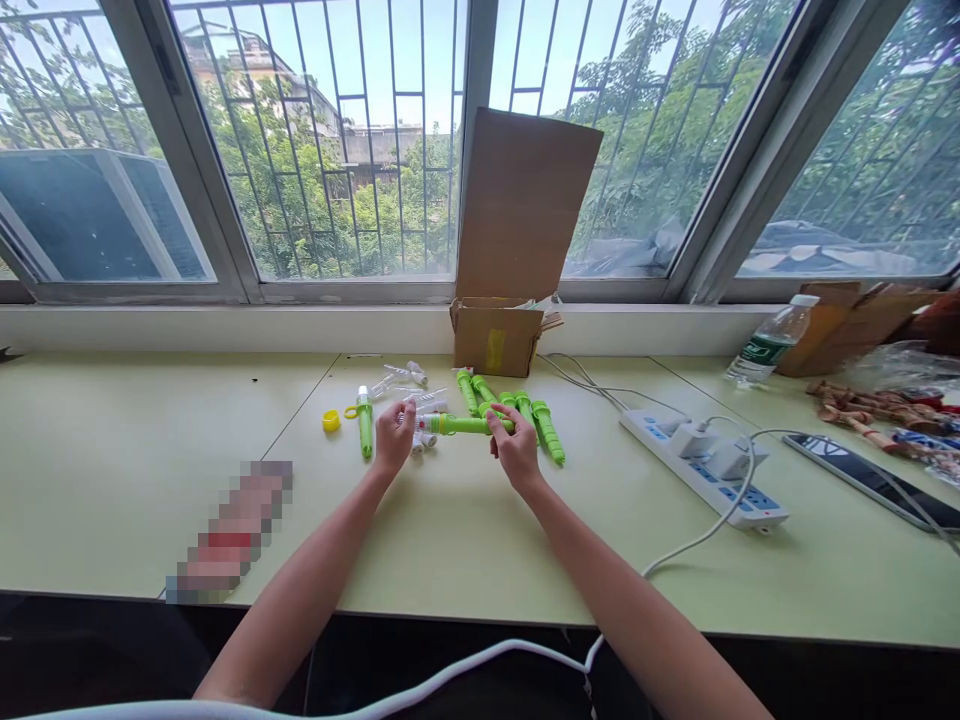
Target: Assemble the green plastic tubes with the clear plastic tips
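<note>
Between my two hands a green plastic tube with a clear end (465, 426) is held level above the table. My left hand (394, 438) is closed round its clear end, on the left. The fingers of my right hand (516, 448) grip the green end. Just left of my left hand, a green tube with a white tip (365, 425) lies beside a yellow ring-shaped cap (331, 421). Clear plastic pieces (405, 375) are scattered behind my left hand, some partly hidden by it. Several ribbed green tubes (548, 432) lie behind and beside my right hand.
An open cardboard box (480, 340) stands against the window ledge. To the right are a white power strip (705, 470) with plugs and cables, a phone (862, 475) and a water bottle (772, 345). A blurred-out item (232, 530) lies near the front-left edge.
</note>
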